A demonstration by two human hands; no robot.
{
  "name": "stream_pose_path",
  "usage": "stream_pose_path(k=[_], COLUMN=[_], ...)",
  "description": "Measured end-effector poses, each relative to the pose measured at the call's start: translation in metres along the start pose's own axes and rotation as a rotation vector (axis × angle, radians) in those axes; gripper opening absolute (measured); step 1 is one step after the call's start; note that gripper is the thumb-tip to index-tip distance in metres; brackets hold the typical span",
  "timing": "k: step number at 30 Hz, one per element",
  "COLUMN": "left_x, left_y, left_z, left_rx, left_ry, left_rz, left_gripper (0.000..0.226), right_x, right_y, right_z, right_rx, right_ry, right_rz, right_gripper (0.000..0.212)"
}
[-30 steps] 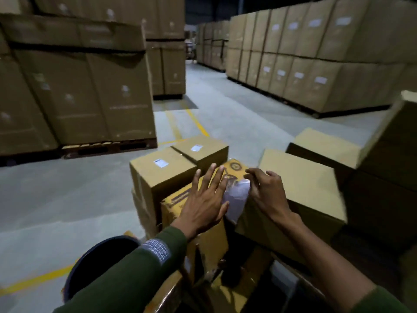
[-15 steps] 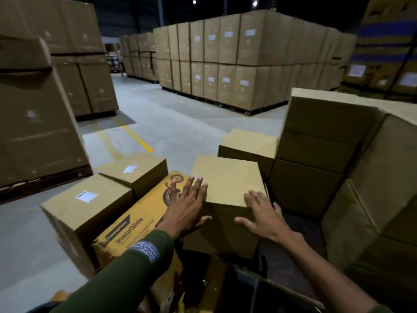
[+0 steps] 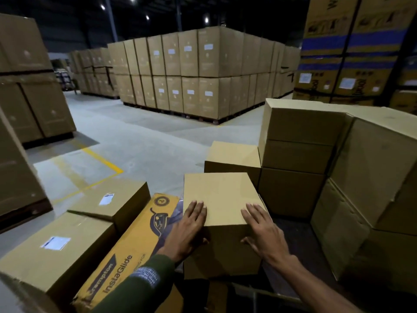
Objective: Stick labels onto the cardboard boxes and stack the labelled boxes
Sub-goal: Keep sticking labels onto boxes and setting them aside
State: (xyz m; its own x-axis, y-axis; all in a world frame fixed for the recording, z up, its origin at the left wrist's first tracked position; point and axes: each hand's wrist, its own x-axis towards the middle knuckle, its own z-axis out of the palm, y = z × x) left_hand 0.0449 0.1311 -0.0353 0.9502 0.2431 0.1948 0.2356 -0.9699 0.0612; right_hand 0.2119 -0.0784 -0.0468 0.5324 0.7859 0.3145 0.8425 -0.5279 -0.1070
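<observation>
A plain cardboard box (image 3: 220,195) with no label on its top stands right in front of me. My left hand (image 3: 188,231) lies on its near left corner, fingers over the top edge and thumb on the front face. My right hand (image 3: 262,231) holds the near right corner the same way. To the left stand two boxes with white labels on top, a near labelled box (image 3: 56,254) and a far labelled box (image 3: 112,199). A yellow printed carton (image 3: 126,256) lies between them and the plain box.
Another plain box (image 3: 232,154) sits behind the held one. A stack of plain boxes (image 3: 300,159) rises to the right, with larger ones (image 3: 372,177) beside it. Palletised box stacks (image 3: 191,73) stand across the grey floor, which has yellow lines (image 3: 101,161).
My view has swung right, off the labelled boxes. My hands left the sheet of labels on the yellow carton and moved onto the near corners of the plain box.
</observation>
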Motion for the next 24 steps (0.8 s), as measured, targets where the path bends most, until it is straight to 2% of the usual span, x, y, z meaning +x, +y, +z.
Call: stream_pose_path(k=[6, 11, 17, 24], left_x=[-0.017, -0.013, 0.022, 0.099], left_y=[-0.017, -0.035, -0.054, -0.069], left_z=[-0.007, -0.065, -0.147, -0.203], left_rx=[-0.007, 0.094, 0.189, 0.146], left_ry=[0.216, 0.374, 0.476, 0.517], left_rz=[0.073, 0.151, 0.200, 0.269], left_gripper=[0.104, 0.095, 0.087, 0.088], right_x=[-0.003, 0.020, 0.062, 0.124], right_y=[-0.022, -0.043, -0.062, -0.049], right_z=[-0.014, -0.062, -0.123, -0.168], right_rx=[0.006, -0.038, -0.092, -0.156], right_ry=[0.139, 0.279, 0.441, 0.525], right_rz=[-0.057, -0.112, -0.102, -0.010], right_gripper=[0.099, 0.093, 0.088, 0.088])
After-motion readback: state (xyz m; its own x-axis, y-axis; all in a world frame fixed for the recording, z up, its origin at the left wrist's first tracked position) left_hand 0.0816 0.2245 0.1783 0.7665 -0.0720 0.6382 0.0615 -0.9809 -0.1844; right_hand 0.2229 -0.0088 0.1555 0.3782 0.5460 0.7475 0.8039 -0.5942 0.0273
